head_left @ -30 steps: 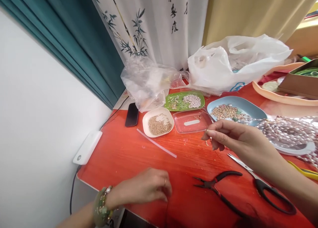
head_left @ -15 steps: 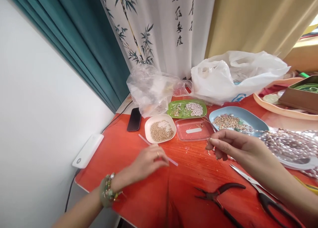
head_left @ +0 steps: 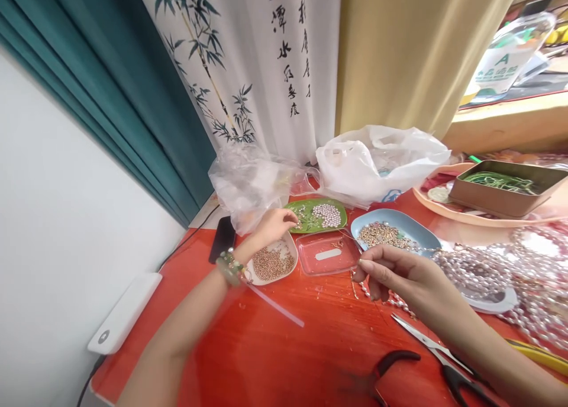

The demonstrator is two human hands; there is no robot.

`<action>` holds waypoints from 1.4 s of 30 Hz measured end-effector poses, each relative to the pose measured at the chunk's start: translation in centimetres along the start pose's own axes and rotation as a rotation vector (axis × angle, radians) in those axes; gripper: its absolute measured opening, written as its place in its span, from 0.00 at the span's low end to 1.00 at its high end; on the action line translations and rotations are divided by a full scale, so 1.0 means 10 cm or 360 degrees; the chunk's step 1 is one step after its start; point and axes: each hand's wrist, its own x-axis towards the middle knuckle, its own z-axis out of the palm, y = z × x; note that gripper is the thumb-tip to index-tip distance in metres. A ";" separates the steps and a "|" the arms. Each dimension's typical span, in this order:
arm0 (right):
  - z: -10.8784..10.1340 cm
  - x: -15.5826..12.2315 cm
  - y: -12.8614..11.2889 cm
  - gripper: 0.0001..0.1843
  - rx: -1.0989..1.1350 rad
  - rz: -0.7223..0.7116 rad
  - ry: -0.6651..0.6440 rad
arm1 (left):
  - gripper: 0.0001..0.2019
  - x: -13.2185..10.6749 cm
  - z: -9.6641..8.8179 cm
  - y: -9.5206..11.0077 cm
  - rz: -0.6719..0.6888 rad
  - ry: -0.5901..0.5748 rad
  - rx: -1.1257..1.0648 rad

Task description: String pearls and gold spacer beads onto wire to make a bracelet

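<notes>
Pinching thumb to finger, my right hand (head_left: pixel 390 272) is holding a thin strand (head_left: pixel 357 247) by the clear tray (head_left: pixel 310 265), probably light and bendy, wanting a hold near its tip. My left hand (head_left: pixel 274 223) is hovering by the beads (head_left: pixel 327 215), fingers curled, any catch hidden.

left wrist (head_left: pixel 242 255) | green bangle (head_left: pixel 228 273) | beaded bracelet (head_left: pixel 240 267), greenish and yellowish beads | forearms (head_left: pixel 190 318) sleeveless

The table (head_left: pixel 266 359) is red, one tray (head_left: pixel 308 222) green, one dish (head_left: pixel 415 226) blue, one curtain (head_left: pixel 252 64) bamboo-patterned white.
</notes>
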 end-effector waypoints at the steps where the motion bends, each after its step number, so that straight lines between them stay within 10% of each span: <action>1: -0.01 0.00 -0.01 0.14 -0.0011 -0.0003 0.0016 | 0.08 0.11 0.03 0.01 0.0002 -0.0018 0.0010; 15: -0.14 0.03 -0.01 0.12 0.0104 -0.0001 0.0118 | 0.02 0.64 0.22 -0.07 -0.0156 -0.0099 -0.0135; 22: -0.13 0.05 -0.01 0.11 0.0166 0.0151 0.0029 | 0.09 0.17 0.31 0.48 -0.0121 -0.0111 -0.0714; 28: -0.04 0.03 0.00 0.11 0.0301 0.0312 0.0007 | 0.07 -0.29 0.48 0.84 -0.0395 -0.0409 -0.2036; 42: -0.02 0.03 0.03 0.10 0.0365 0.0426 0.0086 | 0.07 -0.32 0.52 0.76 -0.0536 -0.0262 -0.2138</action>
